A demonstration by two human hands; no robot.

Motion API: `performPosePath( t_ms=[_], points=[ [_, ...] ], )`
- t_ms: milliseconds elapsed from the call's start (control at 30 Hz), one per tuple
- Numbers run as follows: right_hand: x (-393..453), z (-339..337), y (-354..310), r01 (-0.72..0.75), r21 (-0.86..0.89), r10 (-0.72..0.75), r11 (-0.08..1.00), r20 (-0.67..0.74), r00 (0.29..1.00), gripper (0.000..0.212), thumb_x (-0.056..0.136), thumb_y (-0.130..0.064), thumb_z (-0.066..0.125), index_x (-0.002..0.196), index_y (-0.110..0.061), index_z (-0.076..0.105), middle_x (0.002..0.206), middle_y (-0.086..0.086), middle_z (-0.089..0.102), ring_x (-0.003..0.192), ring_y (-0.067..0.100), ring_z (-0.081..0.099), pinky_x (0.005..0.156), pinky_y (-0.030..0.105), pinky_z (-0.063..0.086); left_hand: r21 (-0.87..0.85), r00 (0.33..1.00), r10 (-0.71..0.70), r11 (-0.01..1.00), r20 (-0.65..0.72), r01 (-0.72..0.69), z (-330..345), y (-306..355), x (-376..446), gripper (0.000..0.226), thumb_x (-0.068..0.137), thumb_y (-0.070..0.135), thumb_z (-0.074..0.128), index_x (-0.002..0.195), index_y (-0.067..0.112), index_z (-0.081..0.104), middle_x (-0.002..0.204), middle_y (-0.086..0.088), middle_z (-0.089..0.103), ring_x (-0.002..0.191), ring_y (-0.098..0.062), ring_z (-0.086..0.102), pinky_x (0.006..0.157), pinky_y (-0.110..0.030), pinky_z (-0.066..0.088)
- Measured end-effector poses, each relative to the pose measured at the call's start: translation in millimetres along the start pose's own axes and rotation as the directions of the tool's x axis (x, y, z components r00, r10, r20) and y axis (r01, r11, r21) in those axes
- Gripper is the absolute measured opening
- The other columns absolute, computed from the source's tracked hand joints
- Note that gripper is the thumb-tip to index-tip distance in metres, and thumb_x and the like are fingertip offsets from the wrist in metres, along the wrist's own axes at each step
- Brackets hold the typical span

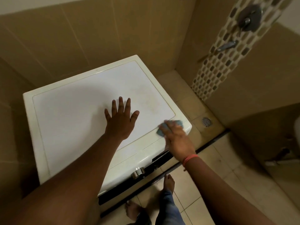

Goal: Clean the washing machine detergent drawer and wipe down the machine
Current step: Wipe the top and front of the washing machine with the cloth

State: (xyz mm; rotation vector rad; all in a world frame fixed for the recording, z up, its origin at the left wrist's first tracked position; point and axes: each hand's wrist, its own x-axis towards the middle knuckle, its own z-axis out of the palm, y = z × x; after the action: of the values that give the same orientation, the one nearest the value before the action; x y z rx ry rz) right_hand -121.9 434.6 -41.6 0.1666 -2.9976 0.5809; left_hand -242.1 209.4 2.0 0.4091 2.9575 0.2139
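The white washing machine stands against a tiled wall and I see it from above. My left hand lies flat on the middle of its lid, fingers spread, holding nothing. My right hand presses a blue-grey cloth onto the front right corner of the lid; the hand is blurred and covers most of the cloth. A chrome dial sits on the dark control panel along the front edge. I cannot make out the detergent drawer.
Tan tiled walls close in behind and to the left of the machine. To the right lie a tiled shower floor with a round drain, a dark threshold strip, and a shower valve on a mosaic band. My bare feet stand in front.
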Motion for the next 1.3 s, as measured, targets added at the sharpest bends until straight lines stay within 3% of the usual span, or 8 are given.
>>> performPosePath(
  t_ms=[100,267,400,600,767,967,1133,1300],
  points=[
    [14.0,6.3,3.3,-0.266,0.031,0.267,0.963,-0.042,0.963,0.048,0.093,-0.012,0.049,0.139,-0.024,0.05,0.15,0.009,0.039,0.14,0.033,0.031,0.113,0.054,0.033,-0.007,0.998,-0.053,0.999,0.019,0.053,2.1,1.8,0.7,0.081,0.086,0.065,-0.006,0.156,0.025,0.0,0.164,-0.009,0.0,0.151,-0.034,-0.001,0.117,-0.06,0.008],
    [14.1,12.1,5.8,0.184,-0.013,-0.181,0.983,0.096,0.979,0.067,0.086,-0.002,0.054,0.146,-0.027,0.04,0.154,0.005,0.033,0.144,0.027,0.026,0.117,0.045,0.028,0.007,0.997,-0.071,0.997,0.044,0.07,6.5,8.7,-2.2,0.09,0.078,0.07,-0.02,0.156,0.026,-0.005,0.164,-0.009,-0.003,0.15,-0.034,-0.002,0.117,-0.06,0.006],
    [51.6,-6.3,44.6,-0.187,-0.043,0.188,0.981,0.02,0.982,0.058,0.083,-0.004,0.052,0.139,-0.02,0.048,0.147,0.01,0.04,0.138,0.034,0.034,0.11,0.049,0.038,0.006,0.992,-0.116,0.993,0.042,0.116,5.5,7.2,-3.7,0.084,0.083,0.069,-0.014,0.156,0.027,-0.005,0.164,-0.007,-0.004,0.151,-0.033,-0.005,0.117,-0.059,0.003],
    [47.5,1.4,14.6,0.291,0.001,-0.289,0.957,0.145,0.946,0.07,0.075,0.004,0.056,0.139,-0.023,0.048,0.148,0.007,0.043,0.137,0.028,0.037,0.113,0.043,0.035,-0.01,0.969,-0.242,0.97,0.045,0.243,6.3,13.6,-7.1,0.085,0.081,0.067,-0.013,0.155,0.027,-0.007,0.164,-0.007,-0.005,0.15,-0.033,-0.006,0.118,-0.06,0.005],
    [95.2,-2.6,36.3,-0.063,-0.129,0.071,0.99,0.064,0.995,0.06,0.079,-0.008,0.055,0.137,-0.018,0.047,0.143,0.01,0.042,0.134,0.032,0.036,0.112,0.047,0.034,0.025,0.959,-0.282,0.959,0.014,0.281,2.1,11.3,-7.9,0.082,0.083,0.066,-0.011,0.155,0.027,-0.006,0.164,-0.007,-0.005,0.151,-0.032,-0.006,0.118,-0.06,0.005],
    [81.6,27.7,-11.8,0.514,0.087,-0.52,0.853,0.193,0.832,0.054,0.09,-0.008,0.045,0.143,-0.023,0.045,0.153,0.005,0.036,0.142,0.026,0.029,0.119,0.037,0.023,-0.01,0.927,-0.373,0.928,0.024,0.373,7.3,12.5,-26.1,0.084,0.082,0.067,-0.02,0.155,0.028,-0.008,0.164,-0.006,-0.007,0.151,-0.031,-0.008,0.119,-0.058,0.003],
    [107.0,36.2,-19.6,0.14,0.021,-0.141,0.99,0.098,0.985,0.056,0.086,0.0,0.048,0.139,-0.018,0.049,0.149,0.01,0.04,0.141,0.03,0.031,0.116,0.045,0.029,0.042,0.892,-0.452,0.892,0.029,0.45,15.4,-8.5,-58.8,0.097,0.075,0.068,-0.035,0.156,0.025,-0.002,0.164,-0.008,0.0,0.151,-0.033,-0.001,0.118,-0.06,0.01],
    [73.4,58.6,-89.0,0.715,0.159,-0.732,0.68,0.181,0.656,0.048,0.094,-0.015,0.042,0.142,-0.02,0.046,0.151,0.01,0.04,0.141,0.03,0.032,0.119,0.044,0.024,-0.049,0.814,-0.581,0.813,0.019,0.581,15.3,-36.9,-81.9,0.078,0.085,0.058,-0.017,0.155,0.027,-0.006,0.165,-0.005,-0.005,0.151,-0.029,-0.006,0.119,-0.058,0.006]
  ],
)
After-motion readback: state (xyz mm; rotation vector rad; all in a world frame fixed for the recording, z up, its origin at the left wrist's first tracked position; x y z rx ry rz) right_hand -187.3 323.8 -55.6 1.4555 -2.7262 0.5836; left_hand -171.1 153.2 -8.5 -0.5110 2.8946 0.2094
